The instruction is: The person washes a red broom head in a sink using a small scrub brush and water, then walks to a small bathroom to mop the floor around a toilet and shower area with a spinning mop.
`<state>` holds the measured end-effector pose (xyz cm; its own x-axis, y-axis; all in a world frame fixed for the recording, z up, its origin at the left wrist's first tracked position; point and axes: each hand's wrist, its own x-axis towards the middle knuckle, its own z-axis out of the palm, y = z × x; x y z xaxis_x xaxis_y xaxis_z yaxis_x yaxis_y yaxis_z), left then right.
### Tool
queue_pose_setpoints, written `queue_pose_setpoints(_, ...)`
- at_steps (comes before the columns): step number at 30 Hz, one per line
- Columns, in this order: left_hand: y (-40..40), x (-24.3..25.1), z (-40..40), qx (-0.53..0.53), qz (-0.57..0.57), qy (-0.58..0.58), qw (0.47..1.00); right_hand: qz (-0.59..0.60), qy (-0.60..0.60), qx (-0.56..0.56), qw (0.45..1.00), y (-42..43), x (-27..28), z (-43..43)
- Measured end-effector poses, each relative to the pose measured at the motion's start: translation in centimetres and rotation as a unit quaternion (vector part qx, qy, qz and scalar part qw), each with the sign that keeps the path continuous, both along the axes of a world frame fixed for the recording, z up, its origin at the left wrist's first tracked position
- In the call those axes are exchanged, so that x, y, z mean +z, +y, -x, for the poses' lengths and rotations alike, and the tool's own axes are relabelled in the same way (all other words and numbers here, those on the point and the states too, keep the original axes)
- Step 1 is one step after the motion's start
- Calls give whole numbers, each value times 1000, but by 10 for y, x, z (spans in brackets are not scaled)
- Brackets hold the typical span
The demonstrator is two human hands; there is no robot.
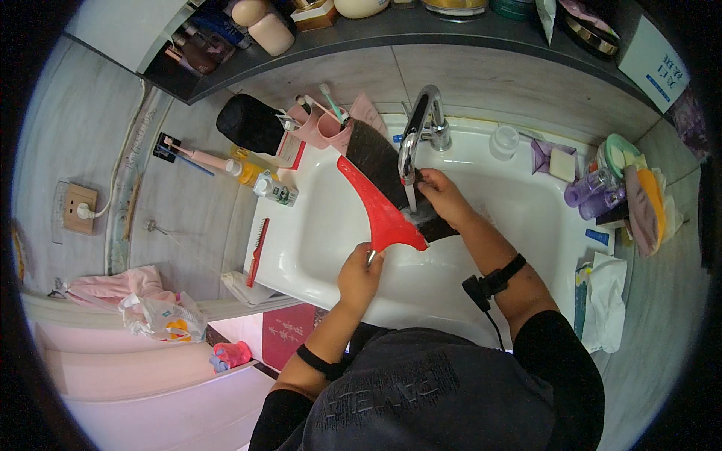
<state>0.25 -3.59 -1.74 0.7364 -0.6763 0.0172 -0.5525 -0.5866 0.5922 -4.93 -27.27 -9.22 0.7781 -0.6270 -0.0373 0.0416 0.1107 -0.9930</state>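
Over the white washbasin (321, 237), a broom head with a red plastic holder (383, 217) and dark bristles (375, 152) is tilted across the basin. My left hand (361, 273) grips the short metal handle stub (370, 257) at the holder's lower end. On the bristles' far side, my right hand (445, 194) pinches their edge, the fingertips partly hidden. A chrome faucet (420, 124) stands above, and its water stream (411, 198) lands on the bristles close to the red holder, with some white froth or spray there.
Pink cups (333, 129) with toothbrushes stand at the back left. On the left rim lie a red comb (258, 252) and a small white bottle (276, 189). Soap (562, 163), purple bottles (589, 189) and a tissue pack (604, 304) line the right side. A dark shelf (361, 48) overhangs the back.
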Motion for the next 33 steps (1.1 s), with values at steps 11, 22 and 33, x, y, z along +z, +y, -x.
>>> queue_pose_setpoints(11,-5,14,2,8,-29,31,999,-24,-1,0,1000,10,0,7)
queue_pose_setpoints(22,22,30,-2,37,-58,-11,998,87,168,76,979,44,-17,28)
queue_pose_setpoints(33,31,37,2,11,-77,-3,997,121,228,44,965,56,2,29)
